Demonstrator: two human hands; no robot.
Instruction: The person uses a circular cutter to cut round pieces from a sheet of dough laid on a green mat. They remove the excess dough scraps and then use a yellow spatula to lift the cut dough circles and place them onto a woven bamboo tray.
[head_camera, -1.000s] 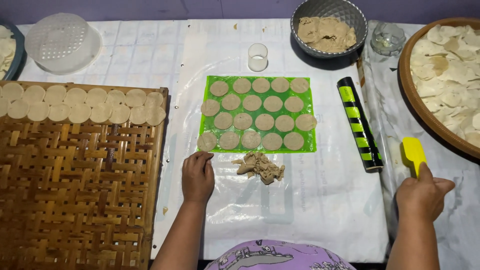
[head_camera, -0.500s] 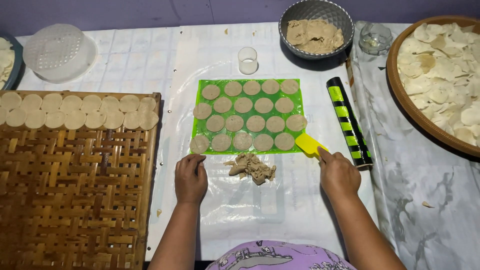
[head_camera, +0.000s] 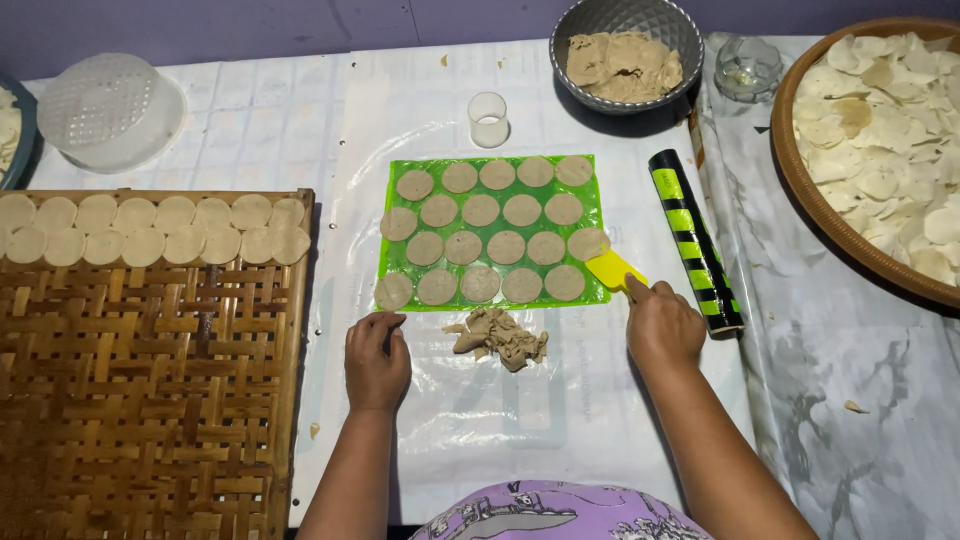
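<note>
Now the right hand (head_camera: 662, 325) has slid the yellow scraper (head_camera: 612, 270) to the green mat's (head_camera: 592, 205) right edge, gripping its handle; thin dough rounds (head_camera: 505, 247) look soft, tearable. Left hand (head_camera: 376, 358) rests flat, empty.

A single head-worn camera looks steeply down, almost straight from above, onto a work surface covered in clear plastic sheet (head_camera: 500, 420). It faces away from the person toward the far edge, where a purple wall strip shows. Forearms enter from the near edge. The view is wide, taking in a woven bamboo tray (head_camera: 150, 400) at the left edge and a round basket (head_camera: 790, 170) at the right.
</note>
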